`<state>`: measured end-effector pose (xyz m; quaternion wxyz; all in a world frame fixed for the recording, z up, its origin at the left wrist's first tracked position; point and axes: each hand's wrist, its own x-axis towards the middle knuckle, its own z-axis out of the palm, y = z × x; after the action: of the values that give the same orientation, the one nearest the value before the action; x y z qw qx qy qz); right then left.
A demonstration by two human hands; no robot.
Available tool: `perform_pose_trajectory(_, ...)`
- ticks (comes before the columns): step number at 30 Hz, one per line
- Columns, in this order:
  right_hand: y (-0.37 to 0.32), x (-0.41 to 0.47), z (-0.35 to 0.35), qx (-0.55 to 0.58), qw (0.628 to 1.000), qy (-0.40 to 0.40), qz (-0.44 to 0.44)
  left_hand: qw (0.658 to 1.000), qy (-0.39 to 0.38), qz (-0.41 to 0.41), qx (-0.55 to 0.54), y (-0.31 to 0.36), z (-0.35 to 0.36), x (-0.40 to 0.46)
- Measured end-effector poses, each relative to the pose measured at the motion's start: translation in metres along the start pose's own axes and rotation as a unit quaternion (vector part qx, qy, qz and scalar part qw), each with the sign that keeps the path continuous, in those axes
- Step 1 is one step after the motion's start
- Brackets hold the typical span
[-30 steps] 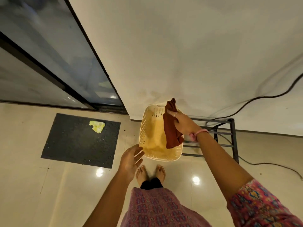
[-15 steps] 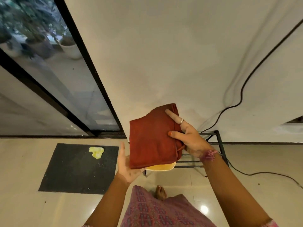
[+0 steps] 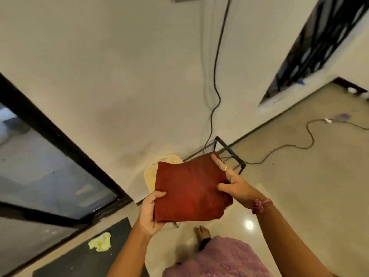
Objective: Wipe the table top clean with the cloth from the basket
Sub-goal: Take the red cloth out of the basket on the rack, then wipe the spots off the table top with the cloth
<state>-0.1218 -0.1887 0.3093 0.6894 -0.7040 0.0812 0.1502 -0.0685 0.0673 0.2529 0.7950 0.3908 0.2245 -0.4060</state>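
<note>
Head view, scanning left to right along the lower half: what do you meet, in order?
Yellow rag on the dark mat → left hand → red cloth → right hand → floor cable.

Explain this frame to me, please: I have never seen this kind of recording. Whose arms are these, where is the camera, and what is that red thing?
There is no machine here. The camera sits on a person's head and looks forward and down with a wide lens, so walls and floor appear tilted and bent. The two bare arms at the bottom are that person's own. The left hand and the right hand together hold a folded dark red cloth by its opposite edges. Behind the cloth, a cream plastic basket shows partly, beside a black metal rack. On the floor lie a dark mat with a yellow rag on it, and a black cable. No table is in view.
</note>
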Motion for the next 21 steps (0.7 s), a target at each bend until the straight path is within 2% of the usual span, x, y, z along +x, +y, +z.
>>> perform_pose_trajectory(6,0.03,-0.082,0.034,0.022,0.988,0.149,0.047,0.984,-0.059,-0.033,0.162,-0.02,0.015,-0.016)
perform_pose_trajectory(9,0.043,-0.13,0.052,0.028,0.975,0.211,0.071,0.957,-0.113,-0.044,0.264,-0.053,0.042,-0.029)
perform_pose_trajectory(12,0.058,-0.177,0.072,0.042,0.955,0.281,0.085,0.894,-0.166,-0.054,0.412,-0.096,0.071,-0.04)
perform_pose_trajectory(16,0.08,-0.24,0.098,0.116,0.908,0.397,0.068,0.783,-0.283,-0.052,0.552,-0.166,0.11,-0.07)
perform_pose_trajectory(18,0.094,-0.275,0.11,0.164,0.872,0.458,0.043,0.724,-0.344,-0.048,0.596,-0.204,0.126,-0.093)
perform_pose_trajectory(21,0.112,-0.328,0.129,0.22,0.815,0.535,0.032,0.655,-0.412,-0.052,0.631,-0.255,0.138,-0.129)
